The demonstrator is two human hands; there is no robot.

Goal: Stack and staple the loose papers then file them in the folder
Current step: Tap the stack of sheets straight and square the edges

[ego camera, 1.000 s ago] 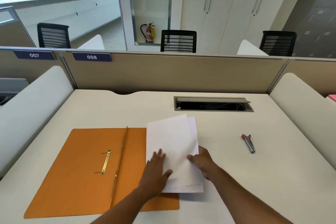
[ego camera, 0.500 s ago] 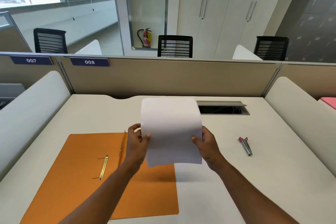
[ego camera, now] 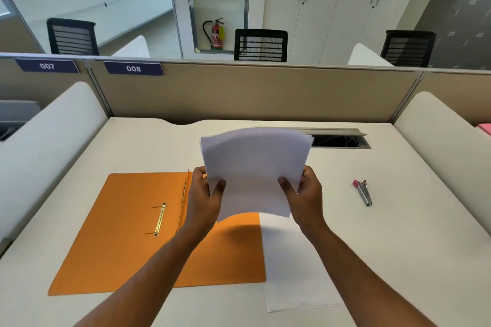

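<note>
A small stack of white papers (ego camera: 255, 170) is held upright above the desk, its top edges fanned slightly apart. My left hand (ego camera: 206, 199) grips its left edge and my right hand (ego camera: 303, 198) grips its right edge. An open orange folder (ego camera: 127, 236) with a brass fastener (ego camera: 160, 219) lies flat on the desk to the left, under my left forearm. One more white sheet (ego camera: 289, 268) lies on the desk below the held stack, beside the folder's right edge. A small stapler (ego camera: 362, 192) with a red end lies to the right.
The white desk (ego camera: 411, 247) is walled by a beige partition (ego camera: 252, 93) at the back and white side screens (ego camera: 50, 141). An open cable tray (ego camera: 337, 138) sits at the back, partly behind the papers. Something pink (ego camera: 485, 129) shows at the far right.
Both hands picked the papers up off the desk and now hold them upright. One sheet stayed on the desk. The stack's top edges have fanned apart a little.
</note>
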